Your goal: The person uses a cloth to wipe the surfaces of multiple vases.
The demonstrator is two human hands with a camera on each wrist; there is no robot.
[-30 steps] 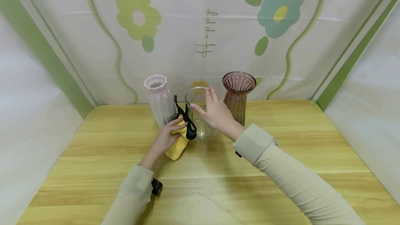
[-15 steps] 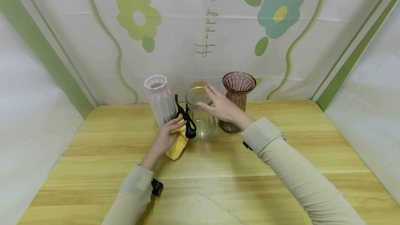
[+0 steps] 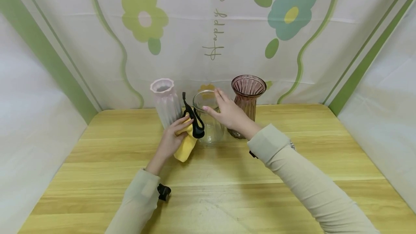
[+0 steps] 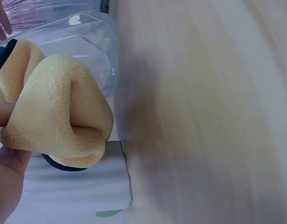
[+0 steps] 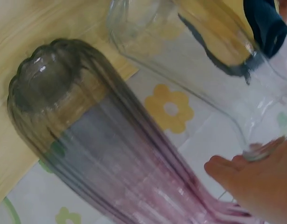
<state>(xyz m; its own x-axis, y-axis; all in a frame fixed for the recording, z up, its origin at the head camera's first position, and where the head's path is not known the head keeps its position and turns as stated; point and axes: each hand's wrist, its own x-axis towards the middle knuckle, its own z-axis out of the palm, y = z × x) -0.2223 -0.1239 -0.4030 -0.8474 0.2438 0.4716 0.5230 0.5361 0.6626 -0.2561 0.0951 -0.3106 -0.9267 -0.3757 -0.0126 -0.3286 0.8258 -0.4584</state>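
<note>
Since the earlier frame our left hand has lifted the yellow cloth slightly up and toward the clear glass vase, and our right hand has drawn back a little along that vase's rim. The left hand is clenched around the bunched cloth, with a black strap looped beside it; the wrist view shows the cloth just beside the clear glass vase. The right hand lies released, fingers straight, touching the vase near its mouth. The clear vase stands upright on the desk, between a frosted pink vase and a ribbed purple vase, all three close together. We judge the main risk to be tipping: pressure from the cloth, with only straight fingers steadying the rim, could knock the vase into a neighbour. The desk is pale striped wood; a flowered backdrop and white side panels enclose it.
</note>
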